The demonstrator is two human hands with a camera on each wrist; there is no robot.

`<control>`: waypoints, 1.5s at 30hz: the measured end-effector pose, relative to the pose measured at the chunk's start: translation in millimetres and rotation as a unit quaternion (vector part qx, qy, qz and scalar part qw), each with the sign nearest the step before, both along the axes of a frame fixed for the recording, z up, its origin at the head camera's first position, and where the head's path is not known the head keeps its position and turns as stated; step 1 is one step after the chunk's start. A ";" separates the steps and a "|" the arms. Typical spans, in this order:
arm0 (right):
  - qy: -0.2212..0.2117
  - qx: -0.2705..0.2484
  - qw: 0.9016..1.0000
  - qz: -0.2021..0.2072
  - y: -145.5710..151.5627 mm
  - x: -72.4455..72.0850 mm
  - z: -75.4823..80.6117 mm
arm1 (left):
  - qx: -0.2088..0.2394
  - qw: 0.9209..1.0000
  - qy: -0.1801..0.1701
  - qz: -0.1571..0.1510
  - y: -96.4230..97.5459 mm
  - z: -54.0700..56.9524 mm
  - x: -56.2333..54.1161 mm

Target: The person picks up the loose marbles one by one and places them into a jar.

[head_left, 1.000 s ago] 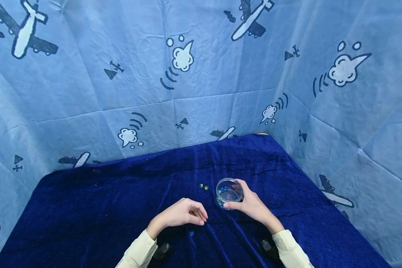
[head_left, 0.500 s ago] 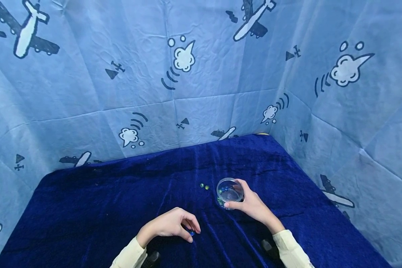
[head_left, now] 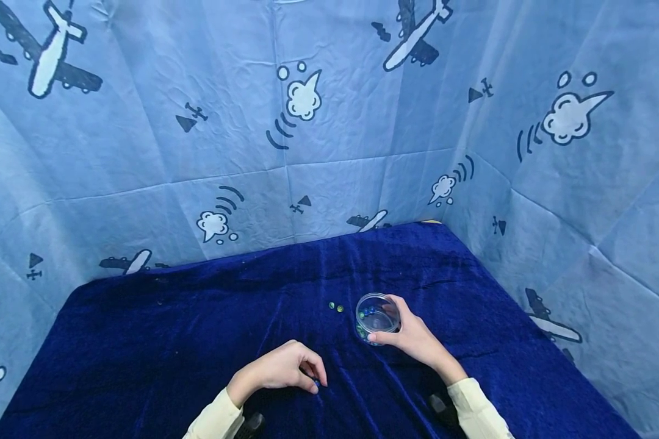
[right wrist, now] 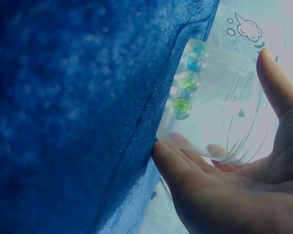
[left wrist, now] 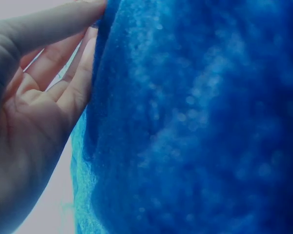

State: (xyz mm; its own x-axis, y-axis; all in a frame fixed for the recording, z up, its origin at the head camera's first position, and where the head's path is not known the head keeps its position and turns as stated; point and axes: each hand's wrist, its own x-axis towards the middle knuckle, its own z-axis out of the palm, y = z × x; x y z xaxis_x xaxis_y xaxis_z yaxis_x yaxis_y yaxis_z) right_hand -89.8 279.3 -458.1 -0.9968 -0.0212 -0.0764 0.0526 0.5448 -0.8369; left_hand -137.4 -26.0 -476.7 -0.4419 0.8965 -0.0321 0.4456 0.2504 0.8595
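My right hand (head_left: 414,335) grips a clear plastic jar (head_left: 378,312), its thumb on the near side and its fingers round the far side. Green and blue glass marbles (right wrist: 188,81) lie at the bottom of the jar, which stands on the cloth. Lower down and to the left, my left hand (head_left: 280,369) reaches to the cloth and pinches a blue marble (head_left: 316,383) between thumb and fingertips, which mostly hide it. Two green marbles, one of them a yellowish marble (head_left: 340,308), lie on the cloth just left of the jar.
A dark blue velvet cloth (head_left: 198,323) with creases covers the table. Light blue curtains (head_left: 241,122) printed with planes and clouds stand behind it and at both sides. Dark wrist devices (head_left: 439,403) sit under both forearms.
My left hand has moved left and down to the blue marble, and its thumb and fingers have closed on it. The right hand and the jar have stayed in place.
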 end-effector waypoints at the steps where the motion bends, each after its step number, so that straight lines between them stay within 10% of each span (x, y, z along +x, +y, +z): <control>1: 0.000 0.000 1.000 0.000 0.1 0.2 0.0 | 0.002 1.000 0.000 0.000 0.5 0.0 -0.1; 13: 0.003 0.002 1.000 0.001 1.0 1.8 1.4 | 0.042 0.996 0.000 0.073 10.7 15.5 -7.5; 21: 0.009 0.006 1.000 -0.002 1.5 1.1 0.2 | 0.072 0.988 0.075 0.112 28.4 23.7 -14.2; 45: 0.014 -0.004 1.000 -0.003 0.2 1.4 -0.3 | 0.165 0.970 0.078 0.162 84.7 37.0 -19.8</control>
State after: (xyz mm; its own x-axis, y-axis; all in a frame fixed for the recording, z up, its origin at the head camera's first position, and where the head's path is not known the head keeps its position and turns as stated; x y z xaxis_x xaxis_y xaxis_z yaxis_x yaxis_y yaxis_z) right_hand -88.4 279.5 -458.5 -0.9987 -0.0151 -0.0492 0.0333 0.5385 -0.8420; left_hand -157.1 58.6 -439.8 -0.6783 0.6601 0.3227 0.5207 0.1219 0.8450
